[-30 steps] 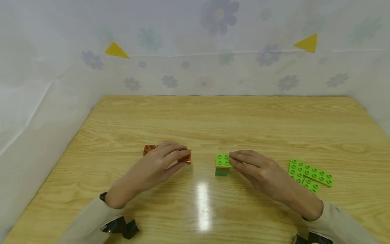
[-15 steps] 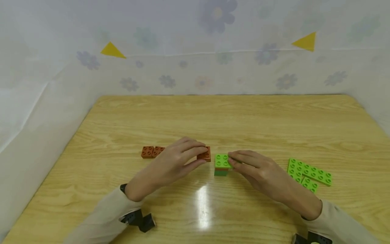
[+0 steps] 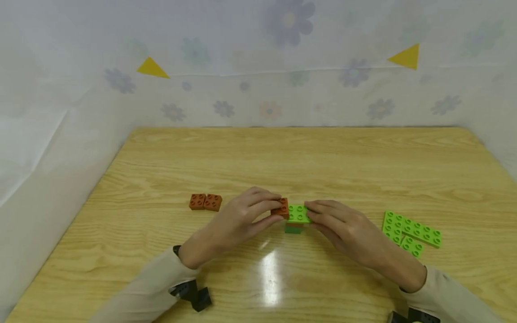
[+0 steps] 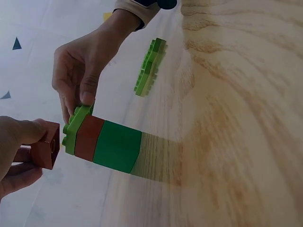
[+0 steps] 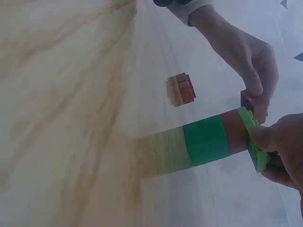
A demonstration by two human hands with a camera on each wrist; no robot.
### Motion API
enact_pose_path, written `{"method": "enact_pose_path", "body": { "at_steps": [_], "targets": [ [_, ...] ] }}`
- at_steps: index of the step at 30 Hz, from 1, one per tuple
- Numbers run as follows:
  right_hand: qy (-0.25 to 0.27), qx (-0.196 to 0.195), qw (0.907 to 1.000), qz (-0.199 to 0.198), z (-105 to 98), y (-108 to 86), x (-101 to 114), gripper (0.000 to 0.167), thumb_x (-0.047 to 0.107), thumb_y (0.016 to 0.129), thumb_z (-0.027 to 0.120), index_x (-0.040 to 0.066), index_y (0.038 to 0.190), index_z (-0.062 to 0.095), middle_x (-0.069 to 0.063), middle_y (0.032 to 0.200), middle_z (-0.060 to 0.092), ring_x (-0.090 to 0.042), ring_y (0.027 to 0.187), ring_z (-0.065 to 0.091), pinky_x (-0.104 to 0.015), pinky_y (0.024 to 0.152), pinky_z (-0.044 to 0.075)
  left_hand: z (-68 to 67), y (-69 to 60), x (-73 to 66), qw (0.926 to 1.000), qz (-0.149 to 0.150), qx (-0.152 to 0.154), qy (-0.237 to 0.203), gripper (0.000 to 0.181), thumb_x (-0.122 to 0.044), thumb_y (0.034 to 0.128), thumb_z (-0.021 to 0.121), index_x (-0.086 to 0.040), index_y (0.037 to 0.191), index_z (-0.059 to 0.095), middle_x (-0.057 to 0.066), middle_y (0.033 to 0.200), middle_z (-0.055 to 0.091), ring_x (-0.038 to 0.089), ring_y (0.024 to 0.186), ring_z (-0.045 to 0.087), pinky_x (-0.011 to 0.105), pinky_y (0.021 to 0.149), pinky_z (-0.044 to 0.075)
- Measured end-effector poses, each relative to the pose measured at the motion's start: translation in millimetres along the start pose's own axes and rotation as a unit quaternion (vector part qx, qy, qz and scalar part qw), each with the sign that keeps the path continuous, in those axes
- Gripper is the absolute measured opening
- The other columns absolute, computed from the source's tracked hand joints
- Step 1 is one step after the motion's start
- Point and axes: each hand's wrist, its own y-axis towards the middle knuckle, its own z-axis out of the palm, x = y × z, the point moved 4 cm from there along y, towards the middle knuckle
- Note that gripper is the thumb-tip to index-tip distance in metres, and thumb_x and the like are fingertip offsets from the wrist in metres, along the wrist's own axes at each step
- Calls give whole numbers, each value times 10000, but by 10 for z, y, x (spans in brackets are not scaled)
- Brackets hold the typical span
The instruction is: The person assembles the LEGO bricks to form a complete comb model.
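Note:
In the head view my left hand (image 3: pixel 238 220) pinches a reddish-brown toy building brick (image 3: pixel 284 207) between thumb and fingers. That brick hangs just above the left end of a small stack; the left wrist view shows a narrow gap below it. From the bottom, the stack has a dark green brick (image 4: pixel 118 146), a brown brick (image 4: pixel 89 138) and a light green studded plate (image 3: pixel 297 213). My right hand (image 3: pixel 347 229) pinches the plate's right end, its thumb (image 4: pixel 88 90) on the near side. The fingers hide part of the plate.
Two brown bricks (image 3: pixel 205 202) lie side by side on the wooden table (image 3: pixel 258 157), left of my left hand. Several light green plates (image 3: pixel 422 232) lie flat beyond my right forearm. A flowered white cloth (image 3: pixel 270 96) hangs behind the table.
My left hand has moved right with the brown brick, from beside the other brown bricks to over the stack. My right hand has stayed at the light green plate.

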Motion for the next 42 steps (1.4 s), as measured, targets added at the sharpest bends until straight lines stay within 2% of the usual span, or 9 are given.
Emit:
{"method": "enact_pose_path", "body": {
  "at_steps": [5,14,17,20,23,28,33,39,42],
  "targets": [
    [70,45,9999,129,10,-13,-1,430,287,1055,387,3,1012,707,-159,1137,675,-288,999,661,-274,896,521,27,35,-39,9996,194,-184,-117,242,-96,823,768,-4,1038,705,128,1111,679,213,1035,622,211,900,509],
    [71,-75,9999,18,21,11,21,363,253,1045,423,8,979,682,-165,1120,676,-292,972,669,-324,838,553,151,21,-32,9975,468,-489,-180,293,-85,790,789,25,1045,697,153,1107,667,220,1021,647,197,909,504],
    [48,-68,9999,68,19,13,24,374,268,1048,414,10,976,675,-165,1123,676,-291,973,671,-314,838,552,186,18,-39,9963,668,-539,60,303,-88,795,785,36,1059,706,163,1106,679,224,1014,656,210,915,505],
    [7,-78,9999,102,17,14,26,381,277,1047,410,6,974,668,-173,1117,677,-300,962,675,-318,829,555,210,17,-64,9934,892,-525,492,332,-100,799,789,58,1077,701,181,1104,688,239,1022,664,239,942,498],
    [-24,-76,9999,147,18,16,28,392,288,1043,412,-27,1044,647,-170,1093,681,-294,941,681,-317,806,562,223,6,-95,9899,1023,-480,852,373,-110,790,796,77,1093,687,197,1107,684,258,1034,664,261,964,486],
    [-168,-170,9995,208,7,24,39,459,317,1031,426,-82,1208,569,-166,1080,680,-281,910,691,-321,766,571,239,-18,-132,9890,964,-396,1048,412,-111,757,777,87,1104,676,213,1127,672,286,1064,652,277,984,473],
    [-106,-65,9992,387,-13,24,30,522,339,1031,415,-102,1297,495,-204,1153,654,-302,972,678,-340,785,565,262,-11,-154,9897,896,-332,1062,448,-106,742,756,97,1130,658,222,1154,659,298,1101,630,289,1008,457],
    [-104,-41,9996,253,14,-1,23,473,326,1037,412,-1,1362,519,-144,1334,573,-293,1006,668,-301,802,561,268,-20,-160,9906,818,-253,1067,474,-85,721,766,96,1143,651,221,1169,653,297,1118,620,289,1016,450],
    [-119,-128,9998,75,23,-3,27,424,292,1043,420,23,1337,565,-122,1357,559,-265,1003,668,-272,798,557,272,-28,-159,9913,783,-205,1037,487,-82,725,763,97,1161,641,220,1191,643,296,1137,610,290,1024,443]
  ]
}}
